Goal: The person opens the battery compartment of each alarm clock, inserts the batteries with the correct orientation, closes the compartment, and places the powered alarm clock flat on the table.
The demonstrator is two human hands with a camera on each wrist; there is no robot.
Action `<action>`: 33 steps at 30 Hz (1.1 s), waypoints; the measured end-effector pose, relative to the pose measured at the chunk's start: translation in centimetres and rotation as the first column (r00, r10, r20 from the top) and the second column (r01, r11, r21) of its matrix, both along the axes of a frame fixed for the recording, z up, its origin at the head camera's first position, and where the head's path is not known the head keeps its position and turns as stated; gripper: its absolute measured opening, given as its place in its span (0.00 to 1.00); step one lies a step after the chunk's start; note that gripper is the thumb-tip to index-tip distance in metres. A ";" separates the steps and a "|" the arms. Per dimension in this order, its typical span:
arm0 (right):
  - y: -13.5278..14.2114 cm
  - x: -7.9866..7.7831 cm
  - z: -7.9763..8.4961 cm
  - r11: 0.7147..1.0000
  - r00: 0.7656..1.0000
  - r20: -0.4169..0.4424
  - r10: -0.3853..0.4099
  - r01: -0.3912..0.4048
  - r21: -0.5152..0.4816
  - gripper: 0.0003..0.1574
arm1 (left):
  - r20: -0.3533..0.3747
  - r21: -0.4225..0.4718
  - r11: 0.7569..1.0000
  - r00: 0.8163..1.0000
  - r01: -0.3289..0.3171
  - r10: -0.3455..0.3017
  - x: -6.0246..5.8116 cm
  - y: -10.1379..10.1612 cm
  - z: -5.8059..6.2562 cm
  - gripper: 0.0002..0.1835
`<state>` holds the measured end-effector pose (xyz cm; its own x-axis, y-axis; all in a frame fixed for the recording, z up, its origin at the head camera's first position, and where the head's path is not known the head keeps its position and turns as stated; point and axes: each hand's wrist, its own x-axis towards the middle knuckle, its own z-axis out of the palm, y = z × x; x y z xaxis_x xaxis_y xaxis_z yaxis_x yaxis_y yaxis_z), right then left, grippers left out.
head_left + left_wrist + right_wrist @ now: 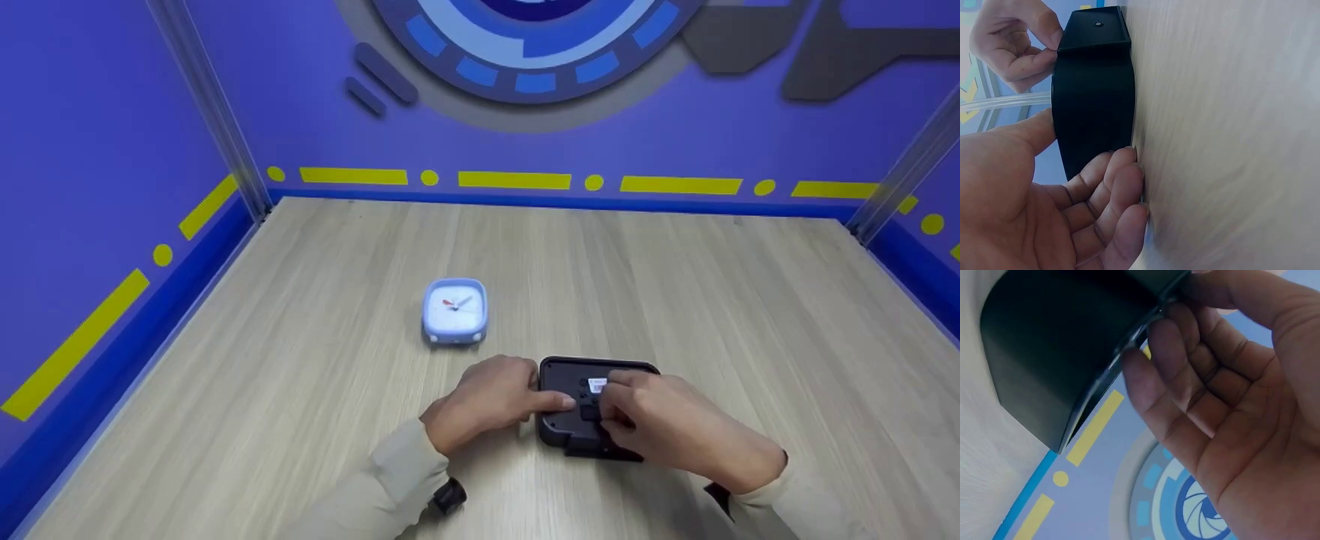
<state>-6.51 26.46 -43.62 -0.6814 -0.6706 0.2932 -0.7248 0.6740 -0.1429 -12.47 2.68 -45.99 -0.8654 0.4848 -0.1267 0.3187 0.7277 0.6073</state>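
Observation:
A black box-shaped device [562, 427] with rounded corners lies on the table, its back up, showing a white label and small dark knobs. My left hand [491, 397] holds its left side, thumb [555, 401] on the back and fingers by the side wall, as the left wrist view shows. The right hand [667, 416] has its fingers curled at the middle and right of the back; in the right wrist view its fingertips [1143, 374] are at the edge of the device [1055, 343]. What exactly those fingers pinch is hidden.
A small light-blue clock [455, 311] with a white face stands on the wooden table [337, 300], beyond the left hand. Blue printed panels [225, 112] with yellow dashes wall the table at the back and sides.

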 end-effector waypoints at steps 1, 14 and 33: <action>0.0 0.0 0.0 1.000 1.000 0.002 -0.003 0.003 0.002 0.20 | 0.001 0.001 1.000 1.000 0.001 -0.001 0.0 0.0 0.0 0.26; 0.4 -0.3 0.0 0.999 0.998 0.034 -0.054 0.054 0.009 0.18 | 0.004 -0.005 1.000 1.000 0.012 -0.012 0.0 0.0 0.1 0.25; 1.5 -1.2 0.0 0.992 0.969 0.212 -0.123 0.128 -0.011 0.15 | 0.007 0.007 1.000 1.000 0.008 -0.008 0.0 0.1 0.1 0.25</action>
